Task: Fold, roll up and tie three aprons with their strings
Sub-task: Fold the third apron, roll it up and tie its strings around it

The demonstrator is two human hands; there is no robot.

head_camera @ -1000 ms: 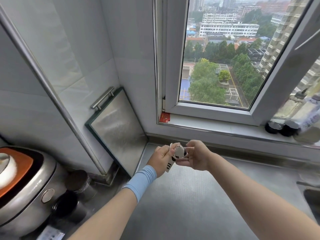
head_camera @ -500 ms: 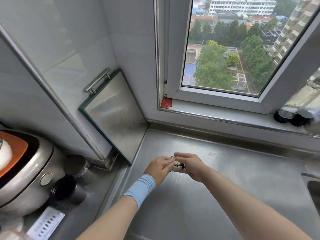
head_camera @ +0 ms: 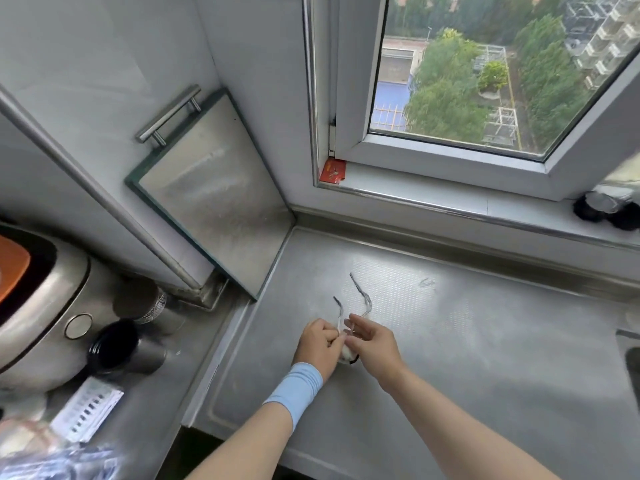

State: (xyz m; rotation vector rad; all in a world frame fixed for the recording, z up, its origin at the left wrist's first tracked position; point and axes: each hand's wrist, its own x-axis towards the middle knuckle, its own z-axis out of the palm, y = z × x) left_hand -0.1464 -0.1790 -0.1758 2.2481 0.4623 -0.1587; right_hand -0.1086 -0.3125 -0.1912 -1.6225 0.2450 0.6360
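A small white and black rolled bundle (head_camera: 346, 354) sits low over the steel counter (head_camera: 467, 341), mostly hidden between my two hands. Two thin grey-and-white strings (head_camera: 364, 296) run up from it and trail across the counter. My left hand (head_camera: 319, 345), with a light blue wristband, has its fingers curled and pinches the left string at the bundle. My right hand (head_camera: 373, 344) pinches the right string between thumb and fingertips, its other fingers loosely stretched out. No unrolled apron is in view.
A steel board with a bar handle (head_camera: 211, 199) leans in the corner. A rice cooker (head_camera: 38, 306), dark cups (head_camera: 117, 346) and a glass jar (head_camera: 145, 303) stand at the left. A window sill (head_camera: 450, 202) runs behind; a sink edge (head_camera: 630, 355) shows at the right.
My hands have come down from near the sill to the counter with the bundle. The two strings, hidden before, now lie stretched out beyond my fingers. The view has tilted downward.
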